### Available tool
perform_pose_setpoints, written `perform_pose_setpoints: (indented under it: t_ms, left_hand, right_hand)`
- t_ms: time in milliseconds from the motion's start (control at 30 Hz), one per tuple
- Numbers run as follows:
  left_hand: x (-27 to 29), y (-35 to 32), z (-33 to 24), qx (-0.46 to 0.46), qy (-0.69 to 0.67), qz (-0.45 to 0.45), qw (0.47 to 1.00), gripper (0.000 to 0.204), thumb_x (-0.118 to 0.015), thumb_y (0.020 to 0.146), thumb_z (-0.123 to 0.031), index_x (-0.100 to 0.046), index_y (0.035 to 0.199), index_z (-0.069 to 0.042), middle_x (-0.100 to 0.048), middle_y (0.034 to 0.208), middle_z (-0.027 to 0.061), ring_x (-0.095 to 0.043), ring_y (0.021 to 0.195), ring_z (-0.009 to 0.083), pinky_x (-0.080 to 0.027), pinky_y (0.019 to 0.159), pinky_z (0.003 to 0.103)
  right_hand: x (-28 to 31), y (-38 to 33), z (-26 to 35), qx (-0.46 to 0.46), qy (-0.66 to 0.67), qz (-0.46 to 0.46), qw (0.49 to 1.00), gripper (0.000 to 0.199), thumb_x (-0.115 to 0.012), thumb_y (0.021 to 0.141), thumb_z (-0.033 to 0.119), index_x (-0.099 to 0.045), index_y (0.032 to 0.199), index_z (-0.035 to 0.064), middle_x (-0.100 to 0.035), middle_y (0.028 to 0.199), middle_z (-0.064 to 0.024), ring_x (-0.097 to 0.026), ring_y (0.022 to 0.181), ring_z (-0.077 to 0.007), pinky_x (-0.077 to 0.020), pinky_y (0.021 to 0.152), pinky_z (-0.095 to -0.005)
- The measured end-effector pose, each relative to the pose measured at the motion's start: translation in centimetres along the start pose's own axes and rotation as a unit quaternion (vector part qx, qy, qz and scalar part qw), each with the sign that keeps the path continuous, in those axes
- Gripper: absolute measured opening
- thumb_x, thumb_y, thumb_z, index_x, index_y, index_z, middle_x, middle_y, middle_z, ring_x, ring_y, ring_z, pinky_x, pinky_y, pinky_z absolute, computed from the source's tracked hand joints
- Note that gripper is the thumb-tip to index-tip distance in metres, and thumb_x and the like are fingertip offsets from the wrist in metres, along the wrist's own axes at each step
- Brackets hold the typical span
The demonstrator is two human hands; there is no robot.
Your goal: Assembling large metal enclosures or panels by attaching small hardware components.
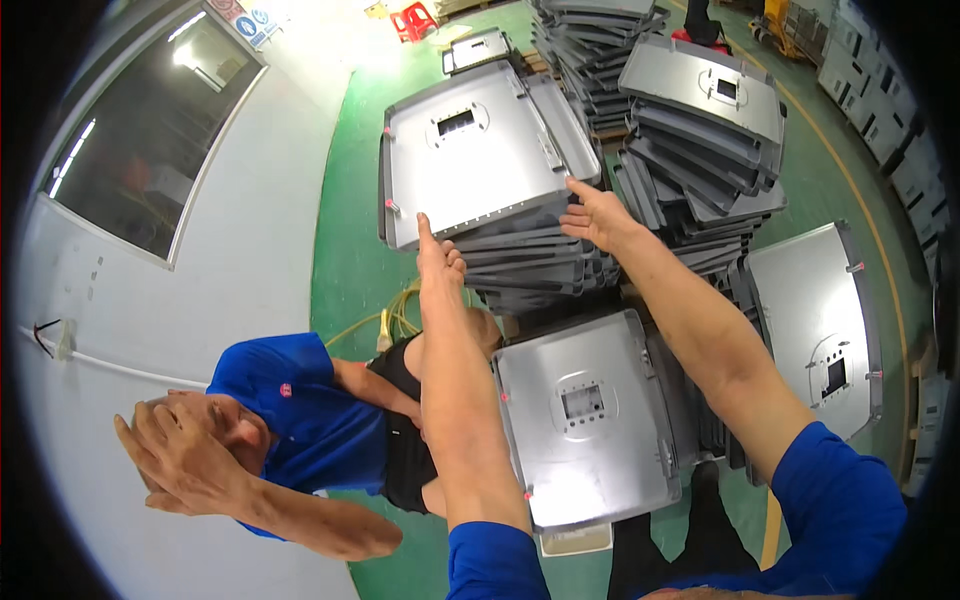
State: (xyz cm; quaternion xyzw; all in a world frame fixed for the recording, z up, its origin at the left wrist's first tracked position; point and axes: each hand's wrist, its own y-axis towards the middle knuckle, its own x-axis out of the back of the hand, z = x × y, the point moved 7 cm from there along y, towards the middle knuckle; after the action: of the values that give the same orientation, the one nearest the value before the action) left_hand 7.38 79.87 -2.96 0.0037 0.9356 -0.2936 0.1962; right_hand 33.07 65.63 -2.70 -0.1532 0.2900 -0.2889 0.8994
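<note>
A silver sheet-metal panel (pixel 480 165) with raised edges and a small rectangular cutout lies on top of a stack of similar grey panels (pixel 540 250) ahead of me. My left hand (pixel 442 258) is at its near edge, thumb stretched up over the rim, other fingers partly bent below it. Farther right, my right hand (pixel 598 216) reaches the near right corner, its thumb by the rim and fingers apart below. Neither hand is visibly closed around the metal. Closer to me, another metal panel (pixel 585 440) lies flat, with red-pink bits along its left side.
A co-worker in a blue shirt (pixel 310 410) sits at the left, one hand on the head. More panel stacks (pixel 700 140) stand behind and right, with a panel (pixel 805 310) beside my right arm. A yellow cable (pixel 400 310) lies on the green floor (pixel 345 230). Red stools (pixel 412 22) stand far off.
</note>
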Motion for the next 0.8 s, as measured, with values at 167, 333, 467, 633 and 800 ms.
perform_pose_setpoints:
  t_ms: [167,333,467,633,800]
  left_hand:
    - [0.2,3.1,-0.4,0.003,0.059,-0.048,0.997,0.035,-0.07,0.082,-0.036,-0.052,0.073,-0.007,-0.034,0.051,-0.0038,-0.027,0.037,0.0084,-0.019,0.034,0.024]
    - [-0.6,3.8,1.3,0.034,0.052,-0.011,0.998,0.029,-0.065,0.069,-0.011,-0.039,0.057,-0.019,-0.03,0.047,-0.0047,-0.025,0.034,0.0094,-0.019,0.032,0.026]
    - [3.7,-1.9,0.5,0.041,0.047,-0.045,0.997,0.024,-0.062,0.074,-0.016,-0.041,0.061,-0.015,-0.031,0.049,-0.0051,-0.024,0.036,0.0086,-0.018,0.034,0.024]
    - [4.0,-4.9,2.1,0.066,0.029,-0.009,0.997,0.021,-0.063,0.073,-0.013,-0.044,0.065,-0.013,-0.033,0.051,-0.0043,-0.023,0.037,0.0078,-0.018,0.034,0.022]
    - [4.7,-7.7,2.7,0.033,0.051,-0.069,0.996,0.024,-0.058,0.078,-0.014,-0.039,0.063,-0.015,-0.028,0.048,-0.0051,-0.023,0.037,0.0074,-0.016,0.033,0.022]
  right_hand:
    - [-1.5,1.5,0.2,0.0,0.009,-0.017,1.0,0.081,-0.067,0.089,0.035,-0.025,0.144,-0.0069,-0.028,0.143,-0.0364,-0.044,0.125,-0.048,-0.0494,0.096,-0.0494]
    - [2.4,3.1,0.7,-0.022,-0.021,-0.102,0.994,0.071,-0.072,0.082,0.041,-0.045,0.127,-0.0078,-0.055,0.112,-0.0253,-0.062,0.093,-0.04,-0.0558,0.075,-0.05]
    - [-0.4,0.9,2.8,0.017,-0.099,-0.011,0.995,0.062,-0.064,0.088,0.046,-0.049,0.125,-0.0019,-0.063,0.1,-0.0143,-0.065,0.086,-0.0212,-0.0557,0.069,-0.0338]
    - [-0.8,0.5,3.6,0.052,-0.277,-0.051,0.958,0.057,-0.065,0.088,0.037,-0.055,0.12,-0.0094,-0.064,0.105,-0.021,-0.065,0.093,-0.0272,-0.0533,0.074,-0.0404]
    - [0.7,1.6,2.2,0.131,-0.44,-0.142,0.877,0.047,-0.064,0.087,0.03,-0.061,0.107,-0.0127,-0.064,0.106,-0.0301,-0.064,0.102,-0.0379,-0.051,0.086,-0.0414]
